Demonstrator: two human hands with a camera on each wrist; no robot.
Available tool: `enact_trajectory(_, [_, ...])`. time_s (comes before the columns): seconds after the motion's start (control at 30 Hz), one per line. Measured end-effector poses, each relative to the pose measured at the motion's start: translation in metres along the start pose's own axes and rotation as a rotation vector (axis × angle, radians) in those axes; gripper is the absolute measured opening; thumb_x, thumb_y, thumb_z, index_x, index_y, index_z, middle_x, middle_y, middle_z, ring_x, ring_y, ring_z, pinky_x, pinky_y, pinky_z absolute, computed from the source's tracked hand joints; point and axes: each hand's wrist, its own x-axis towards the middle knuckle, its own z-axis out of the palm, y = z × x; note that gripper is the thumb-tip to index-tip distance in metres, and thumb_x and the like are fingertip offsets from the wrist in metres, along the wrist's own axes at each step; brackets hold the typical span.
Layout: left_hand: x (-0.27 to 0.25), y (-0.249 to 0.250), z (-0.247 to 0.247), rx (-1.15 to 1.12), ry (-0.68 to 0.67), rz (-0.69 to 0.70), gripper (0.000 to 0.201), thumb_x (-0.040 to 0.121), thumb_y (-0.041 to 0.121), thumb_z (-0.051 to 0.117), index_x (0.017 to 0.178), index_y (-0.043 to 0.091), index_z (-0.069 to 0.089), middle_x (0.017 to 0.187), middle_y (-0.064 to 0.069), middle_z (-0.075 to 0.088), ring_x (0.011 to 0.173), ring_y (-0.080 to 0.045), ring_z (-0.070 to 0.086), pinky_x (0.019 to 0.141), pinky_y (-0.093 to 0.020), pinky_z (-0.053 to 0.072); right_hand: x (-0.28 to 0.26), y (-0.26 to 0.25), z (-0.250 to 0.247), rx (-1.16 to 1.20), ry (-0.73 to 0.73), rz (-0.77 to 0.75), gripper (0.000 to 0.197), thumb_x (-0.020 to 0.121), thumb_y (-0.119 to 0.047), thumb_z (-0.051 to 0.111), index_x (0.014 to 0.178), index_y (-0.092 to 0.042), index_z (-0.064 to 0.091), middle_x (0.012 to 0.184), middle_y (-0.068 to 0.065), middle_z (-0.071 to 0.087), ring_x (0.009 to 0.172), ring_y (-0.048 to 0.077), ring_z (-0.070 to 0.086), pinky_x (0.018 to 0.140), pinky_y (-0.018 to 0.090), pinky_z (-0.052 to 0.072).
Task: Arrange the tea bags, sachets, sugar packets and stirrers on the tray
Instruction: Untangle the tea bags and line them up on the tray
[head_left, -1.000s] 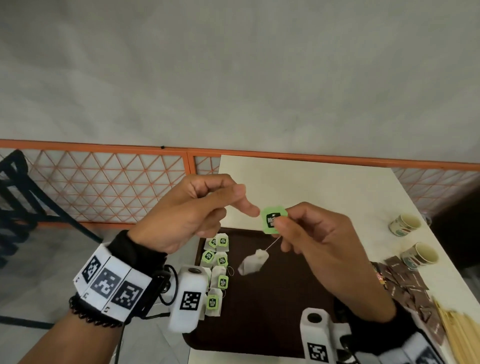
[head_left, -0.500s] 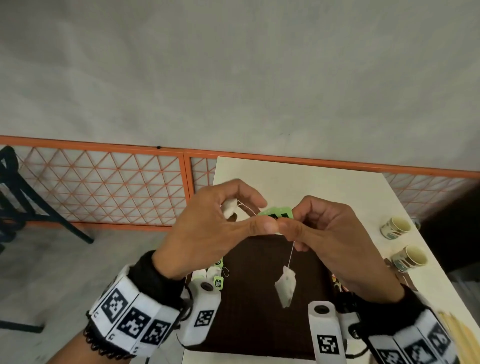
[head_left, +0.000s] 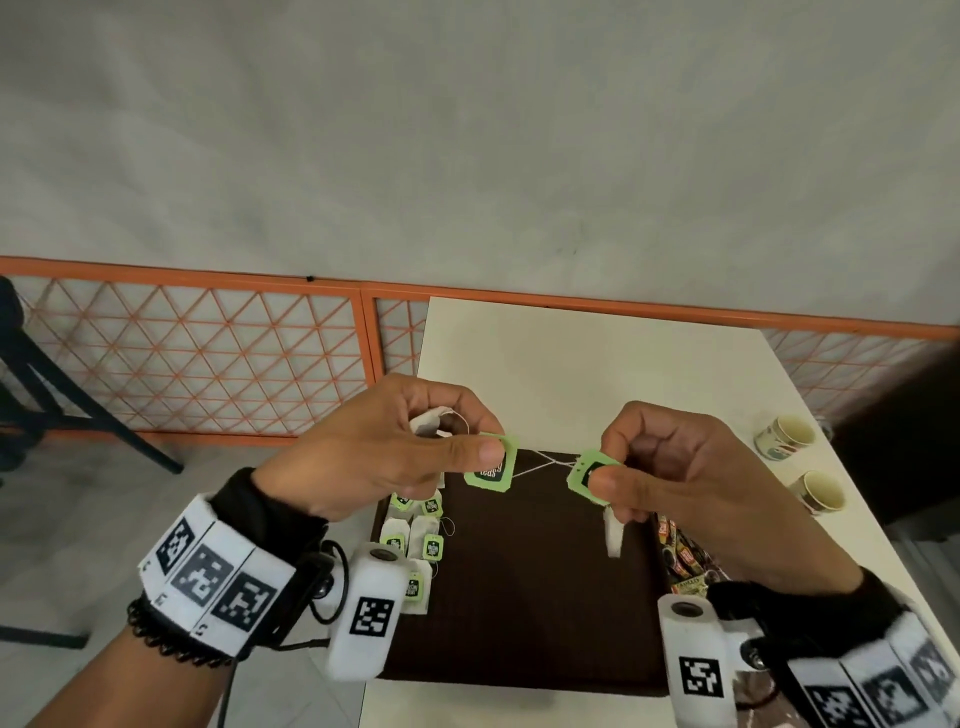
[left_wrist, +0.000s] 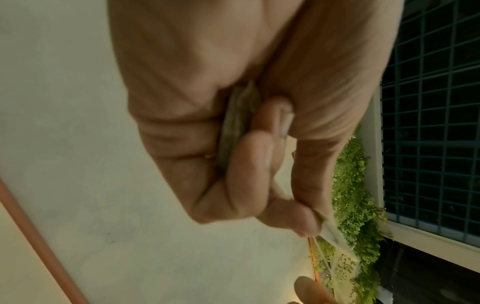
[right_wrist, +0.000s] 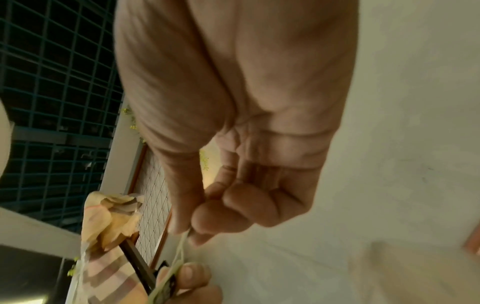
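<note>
Both hands are raised above the dark brown tray (head_left: 524, 597). My left hand (head_left: 415, 452) pinches a green tea bag tag (head_left: 492, 467) and keeps its white bag (head_left: 434, 418) tucked in the curled fingers (left_wrist: 249, 164). My right hand (head_left: 639, 467) pinches a second green tag (head_left: 584, 475), and its white tea bag (head_left: 613, 535) hangs below the fingers. The two strings (head_left: 540, 463) cross between the tags. Several tea bags with green tags (head_left: 415, 540) lie in rows at the tray's left edge.
The tray sits on a cream table (head_left: 571, 364). Colourful sachets (head_left: 685, 556) lie right of the tray. Two small paper cups (head_left: 784, 439) (head_left: 821, 491) stand at the table's right edge. An orange lattice fence (head_left: 208, 353) and a black chair (head_left: 41, 395) are to the left.
The hands met half a second ago and have since drawn apart sideways. The left hand has taken a second tag and bag, and the strings now stretch crossed between the tags.
</note>
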Motion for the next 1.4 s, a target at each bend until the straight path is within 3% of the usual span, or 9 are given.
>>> enact_trajectory(0.2, [-0.005,0.007,-0.004,0.053,-0.012,-0.019,0.011,0.079,0.02,0.07,0.085,0.012,0.074,0.061,0.009,0.055,0.052,-0.028,0.016,0.05,-0.035,0.013,-0.01,0.002,0.006,-0.126,0.004,-0.093,0.017,0.075,-0.018,0.077,0.09,-0.022,0.071,0.088,0.006,0.073,0.081,0.023,0.071,0.076,0.04,0.06])
enact_trajectory(0.4, [-0.005,0.005,-0.003,0.059,0.009,-0.048,0.009,0.083,0.021,0.073,0.079,0.014,0.072,0.061,0.008,0.051,0.049,-0.018,0.022,0.052,-0.037,0.014,-0.014,0.016,0.014,-0.158,0.066,-0.237,0.012,0.079,-0.029,0.076,0.09,-0.024,0.071,0.084,0.001,0.072,0.075,0.026,0.067,0.066,0.042,0.055])
enact_trajectory(0.57, [-0.003,0.002,-0.002,0.034,0.001,-0.055,0.018,0.09,0.024,0.068,0.077,0.011,0.066,0.053,0.008,0.044,0.042,-0.009,0.025,0.044,-0.025,0.02,-0.013,0.021,0.014,-0.293,0.083,-0.342,0.007,0.082,-0.019,0.076,0.087,-0.018,0.071,0.082,-0.007,0.067,0.068,0.015,0.06,0.059,0.025,0.048])
enact_trajectory(0.7, [-0.003,0.001,-0.004,-0.063,-0.016,-0.081,0.019,0.088,0.026,0.071,0.081,0.009,0.065,0.06,-0.027,0.047,0.036,-0.003,0.04,0.041,-0.018,0.028,-0.012,0.025,0.015,-0.441,0.114,-0.414,0.004,0.084,-0.016,0.075,0.086,-0.015,0.072,0.085,-0.014,0.062,0.067,0.002,0.053,0.059,0.014,0.041])
enact_trajectory(0.9, [-0.003,-0.004,0.001,-0.311,0.049,-0.168,0.026,0.085,0.016,0.064,0.109,0.005,0.064,0.052,-0.017,0.034,0.033,-0.004,0.043,0.044,-0.027,0.014,-0.011,0.034,0.017,-0.52,0.175,-0.451,0.005,0.085,-0.018,0.069,0.083,-0.013,0.071,0.085,-0.011,0.063,0.072,0.006,0.056,0.06,0.014,0.041])
enact_trajectory(1.0, [-0.001,-0.017,0.002,-0.639,-0.12,-0.16,0.045,0.085,0.025,0.072,0.127,0.011,0.06,0.067,-0.024,0.052,0.035,-0.004,0.028,0.038,-0.02,0.024,-0.013,0.037,0.021,-0.494,0.096,-0.417,0.003,0.084,-0.016,0.073,0.083,-0.015,0.07,0.084,-0.014,0.063,0.076,0.008,0.06,0.065,0.012,0.043])
enact_trajectory(1.07, [0.004,-0.034,0.006,-0.918,-0.155,-0.2,0.06,0.088,0.029,0.07,0.14,0.013,0.047,0.112,-0.016,0.071,0.037,-0.005,0.026,0.038,-0.016,0.033,-0.013,0.042,0.025,-0.403,0.068,-0.308,0.009,0.083,-0.013,0.076,0.084,-0.02,0.069,0.08,-0.01,0.065,0.072,0.011,0.061,0.064,0.015,0.046])
enact_trajectory(1.17, [0.007,-0.054,0.012,-1.117,-0.026,-0.256,0.061,0.091,0.028,0.06,0.146,0.018,0.034,0.141,-0.014,0.056,0.033,-0.005,0.037,0.036,-0.016,0.038,-0.013,0.054,0.029,-0.319,0.04,-0.125,0.011,0.084,-0.018,0.076,0.084,-0.026,0.067,0.077,-0.007,0.066,0.067,0.013,0.062,0.061,0.017,0.049])
enact_trajectory(1.4, [-0.003,-0.034,0.021,-0.134,0.103,-0.146,0.049,0.091,0.025,0.058,0.138,0.033,0.048,0.127,0.003,0.067,0.05,-0.018,0.015,0.04,-0.017,0.031,-0.019,0.059,0.023,-0.074,-0.019,-0.01,0.011,0.085,-0.013,0.072,0.086,-0.022,0.067,0.081,0.008,0.068,0.073,0.024,0.069,0.07,0.031,0.056])
